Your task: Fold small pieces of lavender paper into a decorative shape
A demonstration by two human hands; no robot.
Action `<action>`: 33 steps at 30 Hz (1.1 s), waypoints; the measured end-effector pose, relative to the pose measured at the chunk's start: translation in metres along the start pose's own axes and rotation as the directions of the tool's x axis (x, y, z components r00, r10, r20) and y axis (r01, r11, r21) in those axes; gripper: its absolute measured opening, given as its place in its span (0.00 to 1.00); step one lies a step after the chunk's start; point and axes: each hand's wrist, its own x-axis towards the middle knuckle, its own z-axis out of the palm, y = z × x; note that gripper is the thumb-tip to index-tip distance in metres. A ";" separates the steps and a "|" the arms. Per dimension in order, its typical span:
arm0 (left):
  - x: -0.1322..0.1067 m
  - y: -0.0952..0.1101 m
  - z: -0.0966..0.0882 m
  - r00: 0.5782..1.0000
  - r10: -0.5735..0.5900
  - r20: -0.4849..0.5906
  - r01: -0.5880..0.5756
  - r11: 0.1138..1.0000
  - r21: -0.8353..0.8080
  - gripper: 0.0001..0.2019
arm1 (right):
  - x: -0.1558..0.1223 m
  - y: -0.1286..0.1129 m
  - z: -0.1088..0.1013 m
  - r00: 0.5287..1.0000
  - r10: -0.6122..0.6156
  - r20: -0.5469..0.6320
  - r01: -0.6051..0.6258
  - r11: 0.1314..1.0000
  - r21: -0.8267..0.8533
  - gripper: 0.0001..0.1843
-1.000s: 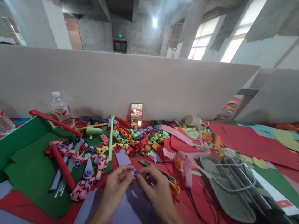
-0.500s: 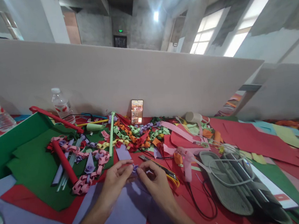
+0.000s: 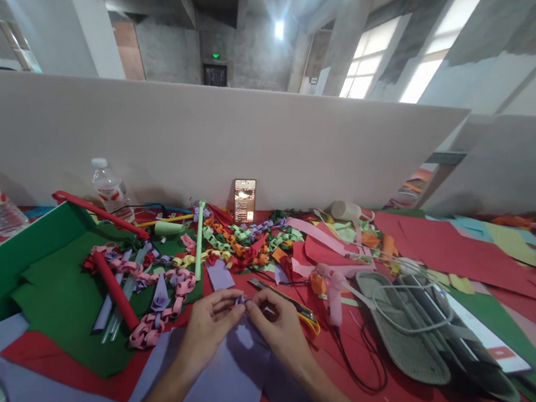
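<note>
Between the fingertips of both hands is a small folded piece of purple paper [image 3: 241, 300]. My left hand [image 3: 210, 320] pinches it from the left, thumb against fingers. From the other side my right hand [image 3: 274, 316] grips it with thumb and index finger. The fingers partly cover the piece, so its exact shape is hard to make out. Below the hands lies a large purple paper sheet [image 3: 221, 380]. Just beyond my right hand rests a yellow-and-black utility knife [image 3: 289, 302]. A small purple paper rectangle [image 3: 219, 274] lies behind the hands.
Paper chains [image 3: 182, 294] and rolled red paper [image 3: 115, 289] lie at left on green sheets [image 3: 64, 282]. A phone [image 3: 245, 200] leans against the white partition [image 3: 169, 141]. To the right are a pink glue gun [image 3: 334, 293], its cord, and a grey case [image 3: 404, 334].
The fingers have shifted slightly around the purple paper, with the left fingers a little more extended. The picture on the phone screen differs.
</note>
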 end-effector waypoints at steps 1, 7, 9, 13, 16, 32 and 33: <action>0.000 0.000 0.000 1.000 0.006 0.003 -0.006 1.000 0.005 0.16 | 0.000 -0.001 0.000 1.000 0.000 -0.003 0.000 1.000 -0.007 0.16; -0.001 0.002 0.001 1.000 0.019 0.019 -0.020 1.000 0.017 0.15 | -0.002 0.000 0.001 1.000 -0.009 -0.022 0.008 1.000 -0.029 0.16; -0.001 0.001 0.001 0.999 0.025 0.022 -0.026 1.000 0.018 0.15 | -0.003 0.002 0.002 1.000 -0.015 -0.027 0.014 0.999 -0.035 0.16; 0.000 -0.001 0.001 0.999 0.019 0.030 -0.019 1.000 0.014 0.15 | -0.002 0.006 0.002 0.999 -0.023 -0.027 0.023 0.999 -0.033 0.15; -0.001 -0.001 0.000 1.000 0.007 0.028 -0.007 1.000 0.013 0.16 | -0.001 0.007 0.000 0.999 -0.038 -0.028 0.037 0.999 -0.031 0.14; 0.001 0.001 -0.002 0.999 0.005 0.039 -0.006 1.000 0.025 0.16 | -0.002 0.004 0.000 0.999 -0.039 -0.008 0.039 0.998 -0.040 0.15; 0.001 0.001 -0.002 0.999 -0.002 0.039 0.001 1.000 0.027 0.16 | -0.001 0.003 0.000 0.999 -0.037 0.003 0.037 0.999 -0.025 0.15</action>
